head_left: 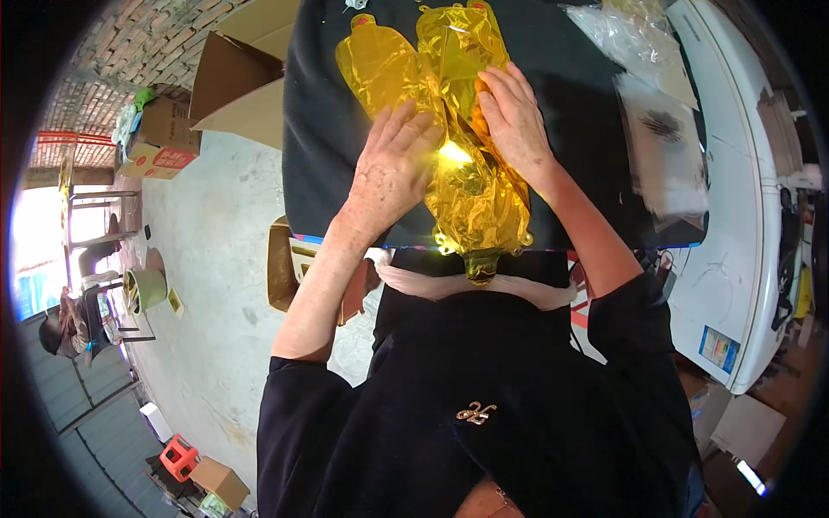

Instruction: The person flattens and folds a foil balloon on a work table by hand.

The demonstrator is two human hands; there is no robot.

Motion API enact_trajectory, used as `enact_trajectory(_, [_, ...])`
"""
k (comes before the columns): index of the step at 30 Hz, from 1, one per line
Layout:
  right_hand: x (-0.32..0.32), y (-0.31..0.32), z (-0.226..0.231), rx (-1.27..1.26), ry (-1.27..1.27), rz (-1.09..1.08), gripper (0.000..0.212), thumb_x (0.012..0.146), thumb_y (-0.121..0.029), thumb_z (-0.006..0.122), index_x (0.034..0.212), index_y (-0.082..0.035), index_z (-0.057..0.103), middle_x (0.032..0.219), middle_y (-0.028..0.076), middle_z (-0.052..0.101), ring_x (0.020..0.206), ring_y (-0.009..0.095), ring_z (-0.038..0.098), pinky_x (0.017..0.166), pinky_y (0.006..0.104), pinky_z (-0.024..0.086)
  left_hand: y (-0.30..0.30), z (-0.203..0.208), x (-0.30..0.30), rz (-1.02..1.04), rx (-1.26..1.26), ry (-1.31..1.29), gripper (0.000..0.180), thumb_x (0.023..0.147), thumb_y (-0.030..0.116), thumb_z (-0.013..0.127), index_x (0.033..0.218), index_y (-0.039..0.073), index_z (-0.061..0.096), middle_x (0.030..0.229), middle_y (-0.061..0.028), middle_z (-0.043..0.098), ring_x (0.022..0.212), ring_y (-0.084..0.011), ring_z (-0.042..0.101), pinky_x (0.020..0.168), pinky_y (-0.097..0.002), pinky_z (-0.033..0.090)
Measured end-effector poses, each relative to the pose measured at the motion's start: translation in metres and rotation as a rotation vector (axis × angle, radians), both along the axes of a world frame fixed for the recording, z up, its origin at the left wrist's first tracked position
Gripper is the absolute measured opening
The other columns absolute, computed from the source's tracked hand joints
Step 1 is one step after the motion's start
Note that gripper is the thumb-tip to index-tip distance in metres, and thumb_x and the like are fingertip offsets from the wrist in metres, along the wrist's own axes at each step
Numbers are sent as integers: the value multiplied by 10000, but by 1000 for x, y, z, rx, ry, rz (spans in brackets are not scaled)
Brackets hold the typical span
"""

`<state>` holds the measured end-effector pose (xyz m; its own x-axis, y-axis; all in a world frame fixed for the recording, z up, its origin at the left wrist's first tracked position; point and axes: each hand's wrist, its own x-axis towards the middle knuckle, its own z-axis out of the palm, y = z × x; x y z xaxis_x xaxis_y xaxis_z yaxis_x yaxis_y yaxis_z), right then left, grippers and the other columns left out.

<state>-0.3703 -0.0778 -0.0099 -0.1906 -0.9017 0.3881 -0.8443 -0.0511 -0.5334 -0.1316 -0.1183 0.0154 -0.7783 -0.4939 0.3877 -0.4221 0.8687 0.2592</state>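
A flat, crinkled gold foil balloon [475, 194] lies on the black cloth [579, 164] in front of me. Two of its lobes stretch toward the far side, and its near end with small tabs hangs over the table edge by my body. My left hand [397, 160], slightly blurred, rests over the left side of the foil with its fingers stretched out. On the right side, my right hand [516, 121] lies with its fingers extended over a folded edge of the foil. The foil under both palms is hidden.
Clear plastic wrapping [635, 47] and a stack of clear plastic sleeves [663, 147] lie at the table's right. Beyond stands a long white appliance [721, 173]. Open cardboard boxes [237, 86] are at the far left, and another box [281, 263] sits below the near-left edge.
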Motion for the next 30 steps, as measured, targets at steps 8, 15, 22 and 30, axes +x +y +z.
enact_trajectory(8, [-2, 1, -4, -7, -4, -4, 409, 1080, -230, 524, 1409, 5, 586, 1529, 161, 529, 1530, 370, 340, 1243, 452, 309, 9, 7, 6, -21, -8, 35, 420, 903, 184, 764, 1283, 24, 686, 1343, -168, 655, 1383, -362, 539, 1222, -510, 367])
enact_trajectory(15, [2, 1, -4, 1, 63, -3, 409, 1080, -236, 515, 1411, -6, 581, 1541, 163, 510, 1537, 379, 321, 1240, 473, 292, 19, 3, -1, 9, -4, 53, 425, 907, 218, 771, 1280, 27, 693, 1344, -157, 661, 1375, -354, 548, 1217, -507, 378])
enact_trajectory(22, [3, 1, -5, -2, 132, -10, 416, 1071, -226, 527, 1422, -6, 570, 1532, 169, 509, 1533, 387, 320, 1240, 485, 284, 23, 3, -4, -9, 4, 66, 440, 899, 231, 782, 1278, 25, 693, 1349, -165, 651, 1361, -355, 552, 1202, -501, 393])
enact_trajectory(30, [4, 1, -2, -8, 274, -1, 436, 1044, -210, 557, 1414, 21, 563, 1522, 196, 495, 1520, 413, 315, 1245, 520, 254, 29, 10, -15, -61, 51, 143, 445, 848, 164, 795, 1250, 4, 693, 1334, -189, 645, 1347, -390, 551, 1156, -492, 443])
